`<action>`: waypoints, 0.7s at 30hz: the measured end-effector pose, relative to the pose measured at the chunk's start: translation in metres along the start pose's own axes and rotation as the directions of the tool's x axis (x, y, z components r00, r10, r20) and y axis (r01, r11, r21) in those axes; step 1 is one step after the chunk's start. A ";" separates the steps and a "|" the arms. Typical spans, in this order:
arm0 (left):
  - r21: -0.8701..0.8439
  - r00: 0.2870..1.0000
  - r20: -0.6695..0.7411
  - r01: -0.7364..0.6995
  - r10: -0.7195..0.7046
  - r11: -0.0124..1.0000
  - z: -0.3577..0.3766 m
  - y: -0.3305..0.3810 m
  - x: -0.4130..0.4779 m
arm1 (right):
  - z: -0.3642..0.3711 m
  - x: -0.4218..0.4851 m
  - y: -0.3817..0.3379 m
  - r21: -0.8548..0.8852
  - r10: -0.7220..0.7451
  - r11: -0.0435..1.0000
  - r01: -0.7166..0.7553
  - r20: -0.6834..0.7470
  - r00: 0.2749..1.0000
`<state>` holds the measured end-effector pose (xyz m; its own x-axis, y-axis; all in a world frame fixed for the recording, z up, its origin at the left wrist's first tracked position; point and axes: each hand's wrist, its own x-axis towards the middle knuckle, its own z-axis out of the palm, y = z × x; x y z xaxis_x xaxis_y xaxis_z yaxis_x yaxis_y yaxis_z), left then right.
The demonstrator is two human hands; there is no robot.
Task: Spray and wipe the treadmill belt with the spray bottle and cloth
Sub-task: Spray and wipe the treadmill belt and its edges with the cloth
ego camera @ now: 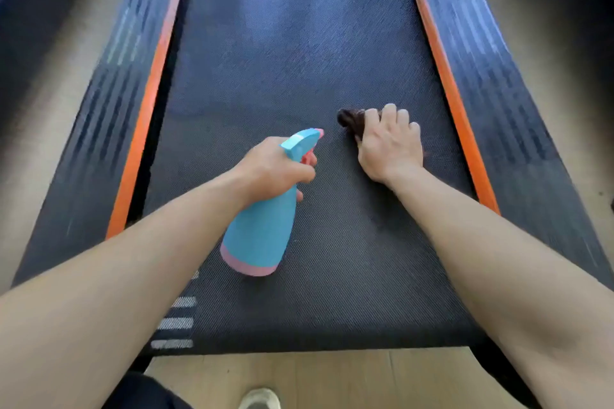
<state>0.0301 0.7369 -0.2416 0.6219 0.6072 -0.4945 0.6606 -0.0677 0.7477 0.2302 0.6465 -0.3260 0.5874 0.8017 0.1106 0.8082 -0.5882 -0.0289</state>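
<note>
The dark textured treadmill belt (pixel 292 60) runs away from me, filling the middle of the head view. My left hand (pixel 269 171) grips the neck of a blue spray bottle (pixel 262 229) with a pink base and pink trigger, its nozzle aimed forward over the belt. My right hand (pixel 390 143) presses flat on a dark brown cloth (pixel 350 119) on the belt, right of centre. Most of the cloth is hidden under the palm; only a bunched end sticks out to the left.
Orange strips (pixel 151 103) and dark ribbed side rails (pixel 491 83) border the belt on both sides. Wooden floor (pixel 332 378) lies at the belt's near end, where a light shoe (pixel 260 398) and a dark trouser leg show.
</note>
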 end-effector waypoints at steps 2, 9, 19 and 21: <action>-0.017 1.000 0.001 -0.002 0.002 1.000 0.003 0.002 -0.003 | -0.001 -0.014 -0.002 -0.013 -0.013 1.000 0.012 -0.012 1.000; 0.008 0.997 0.080 0.017 -0.018 1.000 0.008 0.014 -0.016 | -0.013 -0.129 0.006 0.010 -0.243 0.970 0.243 -0.011 0.970; 0.050 0.998 0.060 0.019 -0.022 0.999 0.012 -0.004 -0.021 | -0.004 -0.023 -0.021 0.011 -0.026 1.000 0.026 0.020 0.999; 0.057 0.998 0.060 0.013 -0.017 0.998 0.011 -0.005 -0.024 | -0.011 -0.071 -0.019 0.019 -0.083 0.996 0.084 -0.037 0.996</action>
<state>0.0168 0.7138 -0.2383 0.6349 0.5596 -0.5326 0.6919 -0.1050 0.7144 0.1728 0.6001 -0.3224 0.5161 0.8434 0.1493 0.8553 -0.5167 -0.0380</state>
